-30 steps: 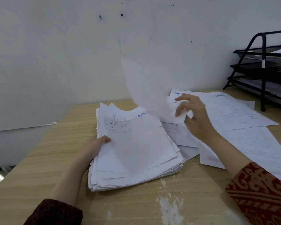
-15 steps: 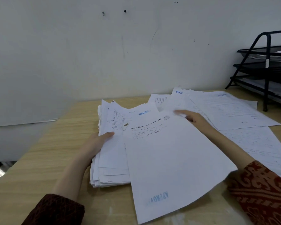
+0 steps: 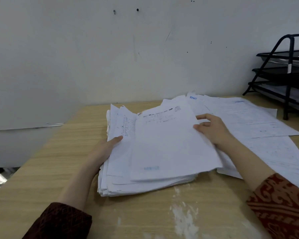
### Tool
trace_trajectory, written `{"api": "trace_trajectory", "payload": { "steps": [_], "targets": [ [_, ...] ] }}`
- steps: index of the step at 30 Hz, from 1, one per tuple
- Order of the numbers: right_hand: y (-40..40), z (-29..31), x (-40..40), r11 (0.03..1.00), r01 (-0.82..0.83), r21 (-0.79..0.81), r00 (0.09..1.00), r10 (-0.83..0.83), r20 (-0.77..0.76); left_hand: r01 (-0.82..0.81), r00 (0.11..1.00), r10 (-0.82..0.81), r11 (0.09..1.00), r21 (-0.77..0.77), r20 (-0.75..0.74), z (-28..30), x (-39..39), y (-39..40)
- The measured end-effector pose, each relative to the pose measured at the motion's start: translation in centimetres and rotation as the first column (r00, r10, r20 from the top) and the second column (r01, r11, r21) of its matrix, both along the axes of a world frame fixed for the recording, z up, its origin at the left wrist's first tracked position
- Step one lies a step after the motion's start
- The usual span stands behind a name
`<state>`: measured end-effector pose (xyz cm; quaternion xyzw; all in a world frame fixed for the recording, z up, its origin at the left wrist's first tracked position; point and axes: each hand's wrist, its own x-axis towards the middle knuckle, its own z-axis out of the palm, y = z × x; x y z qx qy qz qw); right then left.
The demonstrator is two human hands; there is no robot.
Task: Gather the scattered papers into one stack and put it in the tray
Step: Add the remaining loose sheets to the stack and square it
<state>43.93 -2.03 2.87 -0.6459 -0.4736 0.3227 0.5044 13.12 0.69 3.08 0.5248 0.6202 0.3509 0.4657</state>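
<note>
Since half a second ago, the top sheet (image 3: 169,142) has slid left and away from the table's near edge, so that it now lies over the stack (image 3: 145,169) instead of hanging off its right side, and the right hand (image 3: 212,130) has come back toward the sheet's right edge. From the head camera, the stack sits on the wooden table (image 3: 41,169) in the middle of the view, its edges ragged and its layers fanned at the near left corner. The left hand (image 3: 104,149) grips the stack's left side, thumb on top of the paper and fingers hidden beneath. The right hand touches the right edge of the top sheet with fingers loosely bent; whether it pinches the paper or only presses on it cannot be told. Loose papers (image 3: 248,118) lie spread on the table to the right of the stack, overlapping one another and passing under the right forearm. A black wire tray rack (image 3: 288,75) with three tiers stands at the table's far right, against the wall (image 3: 93,57), well apart from the stack. White smears (image 3: 183,219) mark the table near its front edge.
</note>
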Motion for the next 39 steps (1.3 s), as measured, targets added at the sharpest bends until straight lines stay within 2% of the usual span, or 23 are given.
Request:
{"api": "trace_trajectory", "payload": {
  "steps": [3, 6, 7, 9, 12, 13, 16, 21, 25, 27, 29, 30, 31, 32, 33, 34, 35, 37, 39],
  "targets": [
    [0.6, -1.0, -2.3, 0.999, 0.014, 0.047, 0.994, -0.019, 0.104, 0.001, 1.0, -0.001, 1.0, -0.003, -0.009, 0.0, -0.1, 0.2],
    [0.7, -0.9, -3.7, 0.991, -0.132, -0.014, 0.921, 0.128, 0.368, 0.035, 0.998, -0.035, 0.999, 0.007, -0.055, -0.3, -0.1, 0.1],
    [0.8, -0.9, -3.4, 0.988, -0.151, -0.019, 0.899, 0.145, 0.413, 0.039, 0.997, -0.038, 0.999, 0.01, -0.06, -0.4, -0.1, 0.1],
    [1.1, -0.9, -1.5, 0.999, -0.051, 0.003, 0.855, 0.042, 0.518, 0.031, 0.998, -0.031, 0.999, 0.009, -0.056, -0.4, -0.1, 0.1],
    [0.6, -1.3, 3.4, 0.96, 0.273, -0.064, 0.625, -0.126, 0.771, 0.015, 0.998, -0.014, 1.0, 0.011, -0.065, -0.3, 0.1, 0.2],
    [0.3, -1.6, 5.0, 0.927, 0.36, -0.109, 0.588, -0.135, 0.798, 0.007, 0.998, -0.006, 1.0, 0.011, -0.07, -0.3, 0.2, 0.2],
    [-0.5, -2.3, 7.9, 0.841, 0.477, -0.255, 0.599, -0.099, 0.795, -0.029, 0.996, 0.029, 1.0, 0.009, -0.085, -0.3, 0.3, 0.2],
    [-0.6, -2.8, 8.4, 0.858, 0.51, -0.069, 0.509, -0.235, 0.828, -0.032, 0.997, 0.032, 0.999, 0.004, -0.074, -0.3, 0.4, 0.0],
    [-0.5, -2.7, 7.5, 0.876, 0.47, -0.111, 0.491, -0.154, 0.857, -0.026, 0.997, 0.026, 1.0, 0.006, -0.067, -0.3, 0.2, 0.1],
    [-0.6, -2.2, 7.3, 0.871, 0.479, -0.111, 0.445, -0.132, 0.886, -0.011, 0.998, 0.011, 1.0, 0.007, -0.067, -0.2, 0.3, 0.1],
    [-0.8, -1.6, 7.2, 0.868, 0.495, -0.032, 0.41, -0.201, 0.889, -0.002, 0.999, 0.003, 1.0, 0.014, -0.054, -0.3, 0.3, 0.0],
    [-0.9, -1.1, 7.1, 0.877, 0.481, 0.022, 0.451, -0.268, 0.851, -0.001, 0.999, 0.002, 1.0, 0.014, -0.053, -0.3, 0.3, 0.0],
    [-1.0, -0.5, 6.8, 0.892, 0.448, 0.061, 0.548, -0.328, 0.769, 0.002, 0.999, -0.002, 1.0, 0.01, -0.048, -0.3, 0.2, 0.0],
    [-1.1, 0.3, 6.3, 0.918, 0.385, 0.094, 0.683, -0.352, 0.64, 0.007, 0.999, -0.007, 1.0, 0.006, -0.044, -0.4, 0.1, 0.1],
    [-1.2, 1.1, 5.6, 0.945, 0.304, 0.121, 0.815, -0.324, 0.481, 0.012, 0.999, -0.012, 1.0, 0.003, -0.043, -0.4, 0.0, 0.2],
    [-1.3, 2.2, 4.7, 0.967, 0.22, 0.131, 0.908, -0.252, 0.334, 0.016, 0.999, -0.016, 1.0, -0.001, -0.044, -0.4, -0.1, 0.3],
    [-1.5, 3.4, 3.8, 0.984, 0.129, 0.119, 0.963, -0.153, 0.224, 0.02, 0.999, -0.02, 1.0, -0.004, -0.042, -0.5, -0.2, 0.4],
    [-1.8, 5.6, 2.0, 0.993, -0.092, 0.075, 0.992, 0.084, 0.094, 0.026, 0.999, -0.026, 1.0, -0.003, -0.033, -0.6, -0.2, 0.6],
    [-1.4, 7.4, 0.4, 0.952, -0.305, 0.0, 0.947, 0.303, 0.104, 0.035, 0.999, -0.035, 0.999, -0.005, -0.018, -0.6, -0.3, 0.6]
  ]
}}
